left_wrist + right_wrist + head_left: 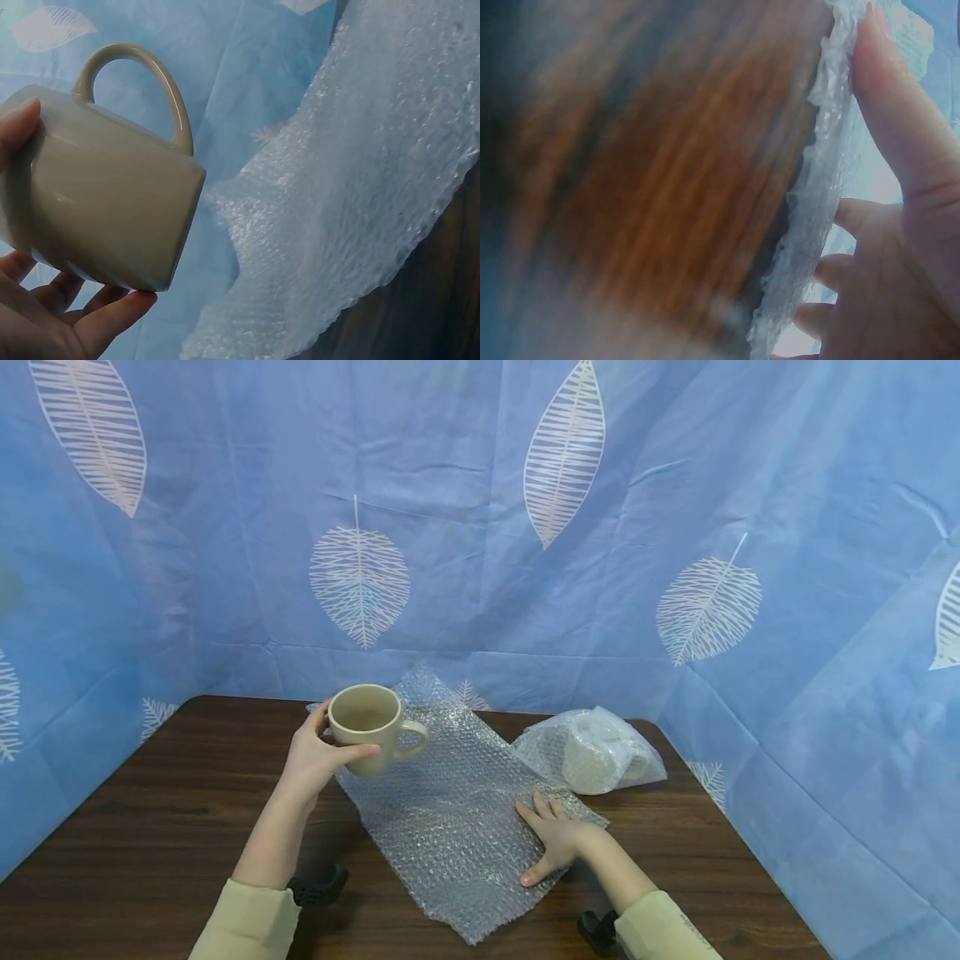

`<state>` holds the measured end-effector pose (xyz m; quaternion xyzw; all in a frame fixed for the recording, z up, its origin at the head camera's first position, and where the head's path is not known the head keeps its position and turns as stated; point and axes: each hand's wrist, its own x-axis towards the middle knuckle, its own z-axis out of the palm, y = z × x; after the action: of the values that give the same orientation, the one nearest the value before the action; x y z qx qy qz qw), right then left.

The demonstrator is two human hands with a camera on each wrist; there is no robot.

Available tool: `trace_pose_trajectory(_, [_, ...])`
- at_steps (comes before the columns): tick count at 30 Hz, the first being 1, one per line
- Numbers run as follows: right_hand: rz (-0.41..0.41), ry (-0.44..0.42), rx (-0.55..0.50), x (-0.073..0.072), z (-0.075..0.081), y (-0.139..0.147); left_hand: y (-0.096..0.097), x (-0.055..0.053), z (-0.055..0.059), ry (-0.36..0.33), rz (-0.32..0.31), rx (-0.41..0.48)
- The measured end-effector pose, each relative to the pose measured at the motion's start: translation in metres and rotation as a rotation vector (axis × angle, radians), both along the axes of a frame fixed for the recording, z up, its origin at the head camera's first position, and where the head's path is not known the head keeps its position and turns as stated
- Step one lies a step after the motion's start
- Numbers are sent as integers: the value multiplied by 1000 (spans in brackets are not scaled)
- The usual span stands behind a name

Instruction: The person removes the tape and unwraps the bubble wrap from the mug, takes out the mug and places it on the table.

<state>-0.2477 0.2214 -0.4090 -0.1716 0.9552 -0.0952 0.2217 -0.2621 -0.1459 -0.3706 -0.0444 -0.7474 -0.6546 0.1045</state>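
Observation:
A beige mug [366,718] is held up by my left hand [318,750], thumb on the near side and fingers round its far left. Its handle points right in the head view. In the left wrist view the mug [105,195] lies tilted across the picture, fingertips along its wall. Beneath it a sheet of bubble wrap [457,793] is spread on the table, one corner toward me. My right hand [557,837] rests on the sheet's right edge with fingers spread. The right wrist view shows the bubble wrap [810,195] edge-on under thumb and fingertips.
A bundle wrapped in bubble wrap [596,752] lies at the back right of the dark wooden table [187,827], next to the sheet. Blue cloth with white leaf prints [465,577] hangs behind the table and at both sides.

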Motion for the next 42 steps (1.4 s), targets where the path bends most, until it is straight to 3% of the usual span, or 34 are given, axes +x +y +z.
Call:
trace_pose_trajectory(25, [-4,7,10,0,0,-2,-37,8,7,29,167,-12])
trace_pose_trajectory(42, [2,20,12,1,0,-1,-59,12,4,6,222,8])
